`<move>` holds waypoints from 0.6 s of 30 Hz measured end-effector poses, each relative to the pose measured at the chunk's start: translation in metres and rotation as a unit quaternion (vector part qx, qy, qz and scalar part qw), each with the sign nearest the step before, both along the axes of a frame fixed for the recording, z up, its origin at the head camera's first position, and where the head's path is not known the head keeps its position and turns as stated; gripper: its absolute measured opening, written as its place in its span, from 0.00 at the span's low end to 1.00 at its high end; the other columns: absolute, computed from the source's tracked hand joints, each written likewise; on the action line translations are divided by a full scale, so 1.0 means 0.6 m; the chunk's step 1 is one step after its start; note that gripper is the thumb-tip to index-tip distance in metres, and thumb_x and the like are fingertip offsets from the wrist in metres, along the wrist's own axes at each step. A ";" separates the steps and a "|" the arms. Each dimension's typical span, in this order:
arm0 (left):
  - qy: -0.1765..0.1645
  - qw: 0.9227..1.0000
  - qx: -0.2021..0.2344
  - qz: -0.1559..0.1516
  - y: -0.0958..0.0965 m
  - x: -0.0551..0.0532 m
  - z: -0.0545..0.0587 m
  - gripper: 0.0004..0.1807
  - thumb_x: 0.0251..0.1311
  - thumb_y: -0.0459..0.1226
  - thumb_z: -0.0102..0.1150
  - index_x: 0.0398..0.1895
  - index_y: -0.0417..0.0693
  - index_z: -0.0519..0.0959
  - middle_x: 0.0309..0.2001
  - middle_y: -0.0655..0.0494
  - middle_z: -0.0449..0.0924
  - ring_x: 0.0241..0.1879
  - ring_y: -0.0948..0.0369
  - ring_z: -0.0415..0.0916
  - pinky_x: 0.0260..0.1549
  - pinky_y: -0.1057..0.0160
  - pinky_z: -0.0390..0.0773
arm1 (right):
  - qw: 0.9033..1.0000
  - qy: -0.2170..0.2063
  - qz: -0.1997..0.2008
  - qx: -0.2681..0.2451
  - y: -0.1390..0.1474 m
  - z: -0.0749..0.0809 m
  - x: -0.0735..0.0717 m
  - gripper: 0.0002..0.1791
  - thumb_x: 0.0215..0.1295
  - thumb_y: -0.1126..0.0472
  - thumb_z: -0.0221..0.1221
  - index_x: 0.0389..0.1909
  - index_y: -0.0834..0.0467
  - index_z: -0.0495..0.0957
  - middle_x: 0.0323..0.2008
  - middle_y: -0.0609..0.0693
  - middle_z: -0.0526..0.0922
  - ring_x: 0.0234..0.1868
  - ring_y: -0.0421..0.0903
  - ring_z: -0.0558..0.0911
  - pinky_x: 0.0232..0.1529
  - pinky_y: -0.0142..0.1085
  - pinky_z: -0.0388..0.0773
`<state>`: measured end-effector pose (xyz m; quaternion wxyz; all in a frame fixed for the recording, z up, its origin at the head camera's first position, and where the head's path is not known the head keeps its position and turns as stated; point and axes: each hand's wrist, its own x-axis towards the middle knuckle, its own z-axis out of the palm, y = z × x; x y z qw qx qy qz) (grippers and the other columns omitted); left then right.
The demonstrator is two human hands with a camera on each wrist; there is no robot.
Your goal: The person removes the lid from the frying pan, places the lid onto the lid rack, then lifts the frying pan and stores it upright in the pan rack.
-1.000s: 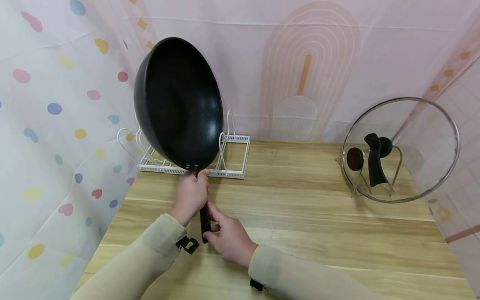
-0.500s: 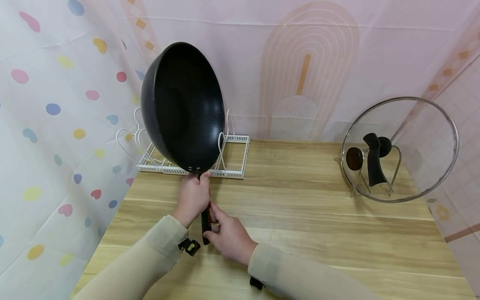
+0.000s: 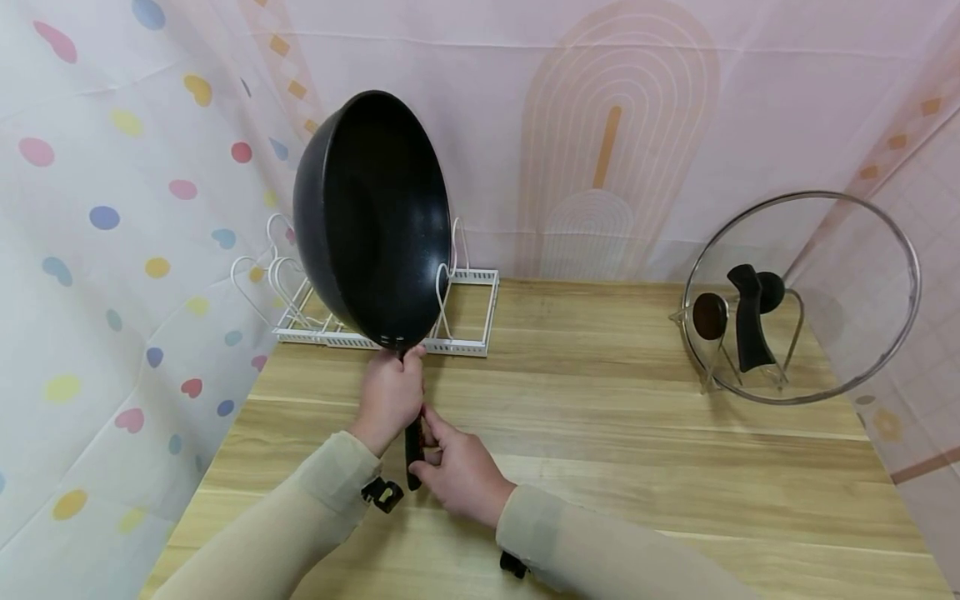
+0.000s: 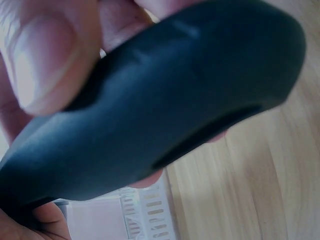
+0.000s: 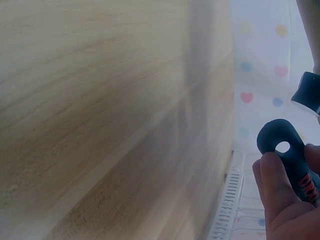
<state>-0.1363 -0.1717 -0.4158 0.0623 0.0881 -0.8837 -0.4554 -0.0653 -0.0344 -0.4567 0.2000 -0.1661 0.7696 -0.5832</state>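
Note:
A deep black wok (image 3: 386, 217) stands on edge over the white wire rack (image 3: 461, 346) in the head view, its hollow side turned to the right. My left hand (image 3: 392, 392) grips the wok's black handle (image 4: 165, 100) close to the pan. Lower down, my right hand (image 3: 463, 477) pinches the handle near its end between thumb and fingers. In the right wrist view the handle's end (image 5: 274, 131) shows a round hanging hole and red lettering beside the fingertips. The wok hides the rack's middle.
On the right, a glass lid (image 3: 806, 400) with a metal rim and black handle leans upright in a small wire stand (image 3: 798, 333). The wooden table (image 3: 600, 400) meets a pink curtain (image 3: 480, 125) behind and a dotted one (image 3: 90, 333) at left.
The wok has shifted a little right and down and turned further edge-on. My left hand has moved slightly right and down with it, while the right hand stays nearly in place.

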 end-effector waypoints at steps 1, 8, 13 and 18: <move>0.001 1.000 -0.004 0.000 0.000 0.000 0.000 0.19 0.79 0.40 0.47 0.32 0.42 0.82 0.14 0.57 0.73 0.13 0.60 0.68 0.16 0.60 0.69 | 1.000 0.000 0.000 0.002 0.000 -0.001 -0.001 0.45 0.70 0.68 0.66 0.83 0.59 0.55 0.61 0.58 0.85 0.56 0.47 0.89 0.39 0.23 0.83; 0.007 1.000 -0.023 0.001 0.000 0.000 -0.010 0.18 0.77 0.39 0.45 0.41 0.41 0.85 0.16 0.56 0.75 0.14 0.60 0.70 0.19 0.60 0.70 | 1.000 -0.006 -0.003 0.014 0.000 -0.003 -0.004 0.43 0.71 0.67 0.65 0.82 0.61 0.57 0.61 0.58 0.85 0.58 0.50 0.88 0.36 0.24 0.82; 0.012 0.999 -0.034 0.002 0.001 -0.002 -0.017 0.17 0.76 0.37 0.45 0.45 0.41 0.85 0.17 0.54 0.78 0.17 0.61 0.72 0.21 0.60 0.71 | 1.000 0.001 -0.003 0.017 0.000 -0.004 -0.004 0.41 0.71 0.68 0.65 0.81 0.65 0.58 0.60 0.60 0.84 0.58 0.52 0.88 0.45 0.25 0.84; 0.013 0.999 -0.029 -0.002 0.003 -0.002 -0.022 0.16 0.77 0.37 0.45 0.46 0.42 0.84 0.18 0.52 0.78 0.17 0.59 0.72 0.22 0.59 0.72 | 0.999 0.013 -0.008 0.037 0.000 -0.005 -0.005 0.40 0.71 0.68 0.65 0.80 0.66 0.60 0.58 0.59 0.86 0.56 0.50 0.89 0.47 0.25 0.84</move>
